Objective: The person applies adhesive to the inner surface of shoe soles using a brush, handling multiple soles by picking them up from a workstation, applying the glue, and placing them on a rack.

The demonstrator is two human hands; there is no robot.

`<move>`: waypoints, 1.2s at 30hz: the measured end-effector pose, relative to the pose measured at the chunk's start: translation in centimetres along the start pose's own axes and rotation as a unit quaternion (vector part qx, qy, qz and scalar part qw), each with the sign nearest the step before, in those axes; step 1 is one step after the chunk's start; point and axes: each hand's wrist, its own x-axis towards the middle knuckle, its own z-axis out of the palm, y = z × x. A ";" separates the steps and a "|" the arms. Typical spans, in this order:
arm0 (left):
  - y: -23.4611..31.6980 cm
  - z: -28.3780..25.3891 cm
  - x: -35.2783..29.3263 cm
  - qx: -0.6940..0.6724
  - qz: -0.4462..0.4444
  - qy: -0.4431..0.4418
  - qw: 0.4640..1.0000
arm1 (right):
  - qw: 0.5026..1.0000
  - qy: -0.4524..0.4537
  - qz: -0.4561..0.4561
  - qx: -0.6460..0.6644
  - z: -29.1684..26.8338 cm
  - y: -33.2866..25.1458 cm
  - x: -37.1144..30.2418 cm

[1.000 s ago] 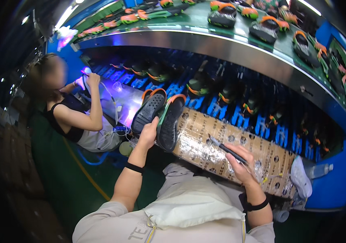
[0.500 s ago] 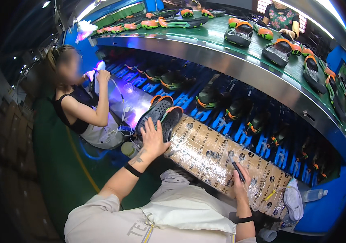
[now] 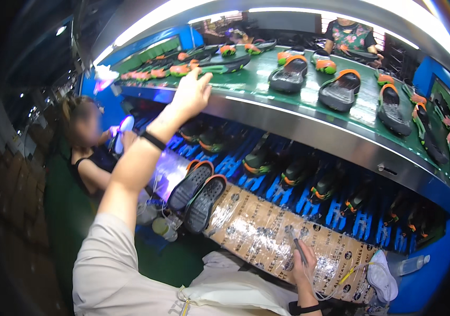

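My left hand point(image 3: 194, 95) reaches over the front edge of the upper green conveyor. Its fingers are apart beside a black shoe sole point(image 3: 225, 66) with green and orange sides; whether they touch it I cannot tell. Low over the cardboard-covered bench point(image 3: 256, 216), my right hand point(image 3: 304, 260) is closed around a dark pen-like tool point(image 3: 299, 250), tip pointing up and away. Two black soles with orange rims, one point(image 3: 190, 184) partly behind the other point(image 3: 207, 204), lie side by side at the bench's left end.
Several more soles, one being a dark one point(image 3: 339, 92), ride the green conveyor point(image 3: 256, 87). Beneath it, dark shoes point(image 3: 259, 160) sit on blue racks. A co-worker point(image 3: 90, 158) sits at left. A white shoe-shaped item point(image 3: 382, 276) and clear bottle point(image 3: 413, 265) are at right.
My left hand has left the pair of soles and moved up to the conveyor. The right hand keeps the pen-like tool and has shifted slightly in view. My view has tilted.
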 end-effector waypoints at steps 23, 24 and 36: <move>-6.7 0.1 8.1 0.070 -0.198 -0.345 0.915 | 0.999 -0.005 -0.035 -0.005 0.3 -0.7 0.8; -6.6 -0.1 7.2 -0.018 -0.237 -0.295 0.925 | 0.999 -0.003 -0.035 -0.006 0.4 -1.0 0.8; 15.1 -3.6 -14.6 -0.717 -0.408 -0.023 0.564 | 0.978 0.045 0.100 0.178 1.2 -4.4 2.4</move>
